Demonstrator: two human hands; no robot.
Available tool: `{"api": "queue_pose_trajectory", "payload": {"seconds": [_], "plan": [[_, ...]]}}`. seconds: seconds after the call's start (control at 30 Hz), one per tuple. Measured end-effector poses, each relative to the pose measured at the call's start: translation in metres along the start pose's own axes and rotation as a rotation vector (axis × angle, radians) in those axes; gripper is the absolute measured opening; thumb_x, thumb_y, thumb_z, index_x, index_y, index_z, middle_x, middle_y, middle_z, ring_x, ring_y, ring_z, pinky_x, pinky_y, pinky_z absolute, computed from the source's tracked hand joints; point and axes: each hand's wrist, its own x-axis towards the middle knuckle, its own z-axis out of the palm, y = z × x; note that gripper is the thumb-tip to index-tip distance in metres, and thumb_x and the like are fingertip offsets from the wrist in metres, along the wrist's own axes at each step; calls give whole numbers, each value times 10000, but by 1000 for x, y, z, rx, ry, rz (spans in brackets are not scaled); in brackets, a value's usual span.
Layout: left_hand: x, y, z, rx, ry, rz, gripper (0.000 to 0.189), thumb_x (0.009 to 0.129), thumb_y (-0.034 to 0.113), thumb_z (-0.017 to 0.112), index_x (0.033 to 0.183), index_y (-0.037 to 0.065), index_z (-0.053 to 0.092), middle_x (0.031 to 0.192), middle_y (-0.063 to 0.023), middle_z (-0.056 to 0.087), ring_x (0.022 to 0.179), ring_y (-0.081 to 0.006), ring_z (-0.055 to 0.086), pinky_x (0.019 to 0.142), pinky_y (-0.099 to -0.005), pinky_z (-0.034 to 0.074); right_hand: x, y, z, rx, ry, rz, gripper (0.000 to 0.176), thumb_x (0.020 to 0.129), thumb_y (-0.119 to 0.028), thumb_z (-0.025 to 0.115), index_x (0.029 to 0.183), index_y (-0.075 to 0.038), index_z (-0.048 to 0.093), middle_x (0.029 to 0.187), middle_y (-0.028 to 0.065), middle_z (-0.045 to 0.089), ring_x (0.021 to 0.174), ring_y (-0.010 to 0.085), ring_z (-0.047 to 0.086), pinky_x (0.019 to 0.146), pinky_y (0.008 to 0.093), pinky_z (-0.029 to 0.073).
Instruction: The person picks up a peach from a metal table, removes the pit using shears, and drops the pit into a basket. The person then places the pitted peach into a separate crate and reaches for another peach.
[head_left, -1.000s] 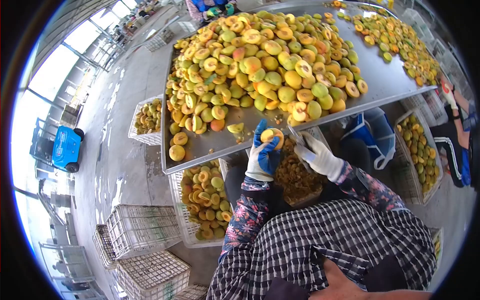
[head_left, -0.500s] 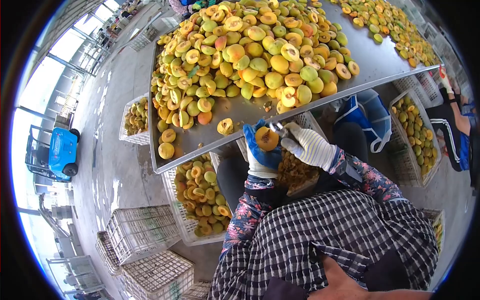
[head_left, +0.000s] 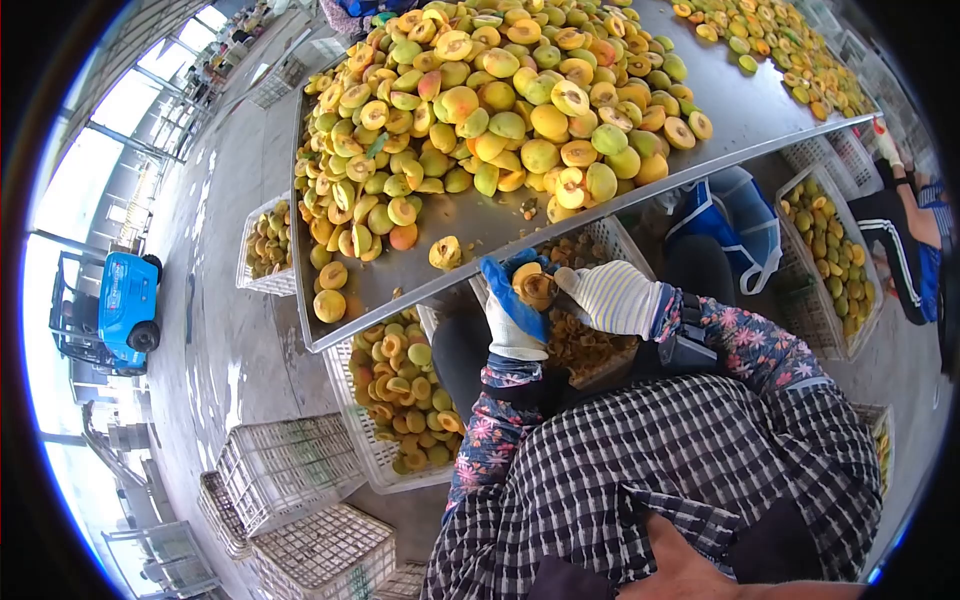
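My left hand, in a white glove with blue coating, is closed around a halved yellow peach, its cut face turned up. My right hand, in a striped glove, is closed with its fingertips at the fruit's cut face. The small metal tool that showed in its grip a moment ago is mostly hidden now. Just beyond the hands, a peach with a ragged cut lies near the edge of the metal table. Below them a crate holds brownish scraps.
A large heap of halved peaches covers much of the table. A crate of peach halves stands by my left knee. Stacked crates and a blue forklift are at left. A blue bag and another person's leg are at right.
My right hand has come in against the peach half, and the metal tool has gone mostly out of sight. The fruit's cut face has tilted and its centre looks disturbed.
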Motion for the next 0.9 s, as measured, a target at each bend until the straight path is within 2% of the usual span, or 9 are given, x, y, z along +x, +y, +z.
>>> {"api": "queue_pose_trajectory", "payload": {"seconds": [0.2, 0.3, 0.4, 0.5, 0.63, 0.67, 0.77, 0.8, 0.9], "plan": [[-7, 7, 6, 188, 7, -61, 656, 988, 586, 380, 1071, -19, 622, 874, -142, 680, 824, -242, 653, 805, -308, 540, -3, -9, -20, -34, -230, 60, 389, 879, -177, 534, 1203, 35, 496, 777, 174, 658, 720, 345, 667, 570, 448, 509], [5, 5, -10, 263, -110, -98, 600, 1024, 517, 353, 1128, -21, 600, 996, -136, 664, 892, -225, 641, 845, -298, 519, -5, -5, -12, 128, -218, 147, 349, 889, -189, 560, 1152, 35, 510, 784, 193, 656, 735, 371, 660, 599, 459, 509], [4, -2, -6, 787, -181, 586, 461, 1060, 382, 351, 1210, -9, 544, 1124, -99, 611, 973, -180, 606, 892, -283, 488, 1, 7, 25, 447, -28, 183, 326, 906, -216, 582, 1112, 28, 516, 787, 217, 651, 747, 401, 649, 638, 462, 509], [-9, -11, 15, 614, -55, 538, 393, 1069, 293, 353, 1308, -2, 455, 1276, -122, 532, 1110, -154, 535, 980, -298, 439, 5, 10, 37, 608, 85, 131, 316, 927, -240, 579, 1099, 19, 517, 795, 238, 648, 766, 416, 643, 663, 456, 508], [12, 1, -10, 432, -162, 187, 463, 1052, 397, 379, 1097, 2, 615, 1010, -63, 670, 825, -123, 628, 722, -242, 515, -4, -10, -3, 437, -100, 195, 302, 949, -250, 562, 1090, 13, 522, 822, 238, 651, 804, 418, 641, 687, 451, 507], [11, 10, -3, 540, -135, 57, 647, 1029, 536, 304, 970, 12, 678, 879, -70, 691, 742, -135, 642, 673, -254, 525, -6, -10, -4, 412, -161, 194, 291, 958, -254, 557, 1102, -3, 533, 875, 228, 661, 826, 420, 638, 694, 452, 507], [9, 25, 12, 618, -54, -242, 787, 990, 640, 235, 955, 1, 693, 851, -76, 699, 704, -156, 658, 652, -279, 540, -8, 17, 63, 713, 74, -1, 312, 965, -277, 556, 1139, -20, 527, 861, 200, 654, 767, 396, 636, 687, 443, 507], [9, 27, 10, 572, -46, -274, 863, 927, 733, 270, 1026, -30, 662, 895, -119, 700, 774, -219, 676, 705, -301, 557, -7, 16, 64, 778, 118, -37, 318, 967, -288, 556, 1149, -29, 526, 845, 182, 649, 732, 375, 632, 668, 433, 507], [12, 7, 6, 284, -152, 74, 842, 927, 728, 281, 1144, -17, 609, 1045, -141, 674, 913, -253, 662, 832, -342, 548, -9, -4, 15, 998, -12, 192, 331, 975, -340, 552, 1162, -67, 531, 748, 85, 600, 581, 246, 583, 538, 356, 482]]}}
